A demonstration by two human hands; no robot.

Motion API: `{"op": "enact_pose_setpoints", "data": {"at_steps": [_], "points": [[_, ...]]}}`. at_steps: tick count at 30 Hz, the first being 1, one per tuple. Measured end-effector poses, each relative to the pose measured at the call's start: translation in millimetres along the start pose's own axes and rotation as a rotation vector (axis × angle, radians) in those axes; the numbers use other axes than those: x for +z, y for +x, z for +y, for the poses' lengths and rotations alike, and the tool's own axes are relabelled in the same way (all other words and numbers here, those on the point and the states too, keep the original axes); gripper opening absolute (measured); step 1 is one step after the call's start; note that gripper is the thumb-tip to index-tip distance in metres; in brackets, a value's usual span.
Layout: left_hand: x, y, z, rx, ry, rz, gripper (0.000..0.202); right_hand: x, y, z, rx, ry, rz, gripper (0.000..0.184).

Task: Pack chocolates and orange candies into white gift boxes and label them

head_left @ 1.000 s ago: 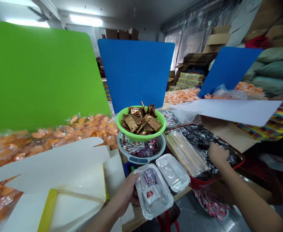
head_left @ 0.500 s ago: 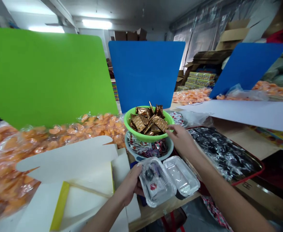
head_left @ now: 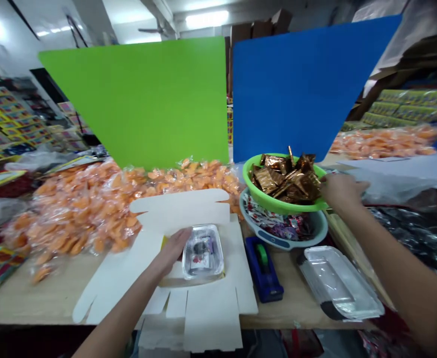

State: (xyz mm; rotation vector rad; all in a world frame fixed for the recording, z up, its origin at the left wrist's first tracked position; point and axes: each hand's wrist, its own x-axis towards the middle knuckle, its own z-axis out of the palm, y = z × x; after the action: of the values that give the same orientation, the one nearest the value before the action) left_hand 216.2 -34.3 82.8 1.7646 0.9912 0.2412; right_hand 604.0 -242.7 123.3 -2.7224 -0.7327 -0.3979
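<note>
My left hand [head_left: 175, 248] holds the left rim of a foil tray [head_left: 215, 266] that is over an unfolded white cardboard box [head_left: 213, 311]. Inside the tray are a dark round piece [head_left: 199, 247] and small printed packets [head_left: 200, 261]. At the right rim of a green bowl [head_left: 267, 199] is my right hand [head_left: 341, 191]; its fingers are blurred and partly hidden, so their grip is unclear. Brown-gold wrapped packets [head_left: 273, 179] fill that bowl, which rests on a grey-blue basin [head_left: 285, 243] of small sachets [head_left: 265, 214].
A blue tape dispenser [head_left: 263, 271] stands right of the box. Nested foil trays [head_left: 341, 281] lie near the front edge. Orange wrapped pieces [head_left: 87, 214] are heaped behind and left. Green [head_left: 159, 99] and blue [head_left: 296, 94] boards stand behind; black wrapped pieces [head_left: 412, 238] lie right.
The view has turned left. My left hand has carried the foil tray left, from in front of the basin to over the white box. My right hand remains by the green bowl's right rim.
</note>
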Motion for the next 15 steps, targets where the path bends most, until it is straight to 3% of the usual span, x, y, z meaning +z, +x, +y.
{"op": "enact_pose_setpoints", "data": {"at_steps": [5,9,12,15], "points": [[7.4,21,-27,0.025,0.253,0.024,0.040,-40,-33,-13,0.019,-0.031,0.141,0.027],[18.6,21,-34,0.063,0.330,0.066,0.035,-69,-96,-46,-0.094,0.210,0.159,0.032],[19.6,17,-35,0.093,0.346,0.098,0.034,-61,-153,-91,-0.090,0.606,0.034,0.029],[17.6,17,-36,0.087,0.328,0.072,0.034,-21,-200,-145,-0.049,0.908,-0.243,0.030]]}}
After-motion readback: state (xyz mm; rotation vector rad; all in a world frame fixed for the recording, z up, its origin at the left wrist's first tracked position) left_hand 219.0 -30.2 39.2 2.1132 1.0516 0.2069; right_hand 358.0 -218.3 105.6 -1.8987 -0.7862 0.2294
